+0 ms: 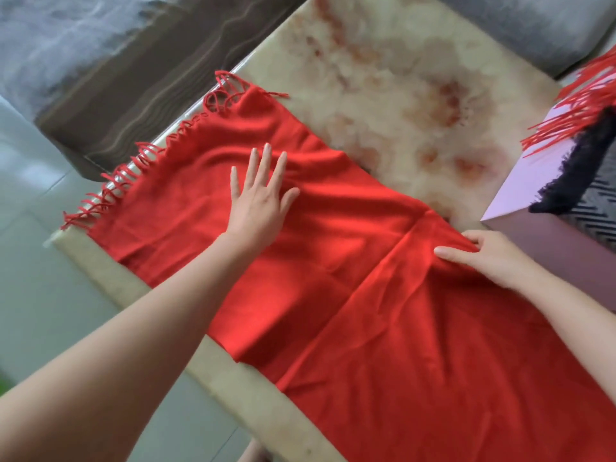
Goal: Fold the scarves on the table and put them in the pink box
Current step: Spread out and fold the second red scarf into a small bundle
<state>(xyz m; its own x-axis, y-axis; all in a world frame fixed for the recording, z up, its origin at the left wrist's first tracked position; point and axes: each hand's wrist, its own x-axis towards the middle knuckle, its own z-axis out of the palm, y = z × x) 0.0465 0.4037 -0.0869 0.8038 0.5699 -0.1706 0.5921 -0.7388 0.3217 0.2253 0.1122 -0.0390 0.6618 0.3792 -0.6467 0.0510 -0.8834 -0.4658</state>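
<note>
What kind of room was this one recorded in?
Probably a home living room: a marbled table, a grey upholstered seat beside it, and pale floor tiles.

The left hand (258, 198) lies flat on the red scarf (333, 261) on the table (383, 95); the right hand (490, 256) pinches its edge beside the pink box (526, 181).

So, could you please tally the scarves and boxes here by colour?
Pink box: 1
Red scarves: 2 (spread red scarf; fringed red scarf in the box)
Dark patterned scarf, black fringe: 1
Total: 4
</note>
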